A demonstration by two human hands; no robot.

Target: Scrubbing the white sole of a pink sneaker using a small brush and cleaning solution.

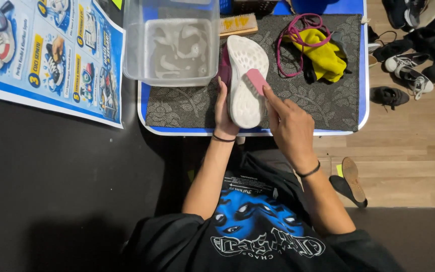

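Note:
My left hand (223,111) grips a shoe (245,80) from its left side, holding it sole-up over the patterned mat (318,100). The sole is white and the upper shows dark magenta at the left edge. My right hand (288,123) holds a small pink brush (256,79) and presses it against the white sole, near its right side. Both wrists wear thin dark bands.
A clear plastic tub (172,43) with soapy water stands left of the shoe. A wooden brush (237,24), a yellow cloth (325,58) and purple laces (298,30) lie on the mat. A poster (46,55) lies at left. Shoes (404,70) and insoles (351,181) lie on the wooden floor at right.

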